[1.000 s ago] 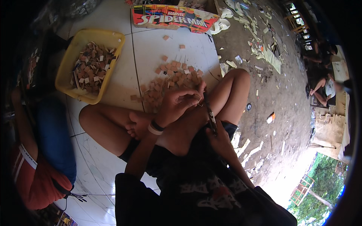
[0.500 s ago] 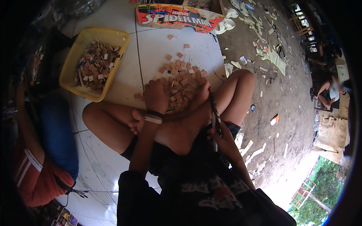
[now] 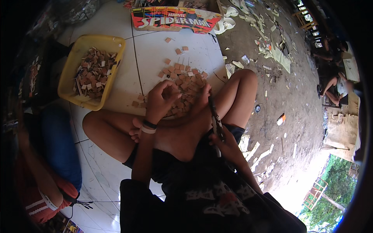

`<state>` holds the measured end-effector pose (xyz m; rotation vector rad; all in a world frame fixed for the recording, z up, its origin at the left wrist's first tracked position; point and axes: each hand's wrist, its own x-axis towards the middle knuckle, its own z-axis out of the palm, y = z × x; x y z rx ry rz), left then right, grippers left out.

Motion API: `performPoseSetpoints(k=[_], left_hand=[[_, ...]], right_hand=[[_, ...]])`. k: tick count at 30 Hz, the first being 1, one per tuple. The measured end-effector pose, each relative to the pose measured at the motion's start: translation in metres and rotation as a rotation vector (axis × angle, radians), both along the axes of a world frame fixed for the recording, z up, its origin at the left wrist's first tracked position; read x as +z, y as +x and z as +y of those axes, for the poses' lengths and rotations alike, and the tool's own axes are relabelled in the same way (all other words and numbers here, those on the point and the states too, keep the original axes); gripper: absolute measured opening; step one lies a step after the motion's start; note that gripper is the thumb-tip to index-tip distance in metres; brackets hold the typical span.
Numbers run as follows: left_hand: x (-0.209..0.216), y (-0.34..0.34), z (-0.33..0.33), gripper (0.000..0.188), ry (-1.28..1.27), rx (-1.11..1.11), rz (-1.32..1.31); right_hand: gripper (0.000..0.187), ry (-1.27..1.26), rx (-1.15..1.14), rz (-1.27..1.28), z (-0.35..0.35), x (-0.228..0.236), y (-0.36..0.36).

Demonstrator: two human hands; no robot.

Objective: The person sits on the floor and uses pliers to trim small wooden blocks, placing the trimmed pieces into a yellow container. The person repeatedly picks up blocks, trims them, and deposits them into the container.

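Observation:
My left hand [image 3: 160, 101] is raised at the near left edge of a pile of small square brown pieces [image 3: 189, 82]. Its thumb and fingertips are pinched together; a thin light sliver seems to stick out by them, too small to name. In my right hand [image 3: 228, 144], beside my right thigh, is a long narrow dark tool [image 3: 216, 120] with pale worn patches. It points up and away, its far end beside my bare foot [image 3: 203, 99]. The fingers wrap its lower part and hide some of it.
A yellow plastic basin [image 3: 64, 83] of similar pieces stands at the left. Beyond the pile is a red printed box [image 3: 176, 24]. At the left sits another person in blue trousers [image 3: 60, 143]. Scraps litter the dirt floor [image 3: 289, 108] at the right; more people sit far right.
My left hand has turned and drawn slightly back from the pile, so its pinched fingers now show. The right hand stays on the dark tool. The view has shifted slightly.

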<state>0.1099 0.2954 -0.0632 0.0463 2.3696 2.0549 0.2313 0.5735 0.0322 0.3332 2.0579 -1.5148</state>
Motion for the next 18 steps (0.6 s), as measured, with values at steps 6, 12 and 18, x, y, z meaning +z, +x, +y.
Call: performPoseSetpoints(k=[6, 12, 18], left_hand=[[0.011, 0.002, 0.013, 0.021, 0.369, -0.002, -0.059], [0.021, 0.013, 0.041, 0.021, 0.148, 0.053, 0.055], [0.022, 0.016, 0.054, 0.018, 0.109, 0.094, 0.182]], right_hand=[[0.039, 0.022, 0.039, -0.009, -0.005, 0.006, -0.003], [0.042, 0.034, 0.123, 0.039, -0.016, 0.007, -0.001], [0.045, 0.009, 0.127, 0.059, -0.022, 0.012, -0.001]])
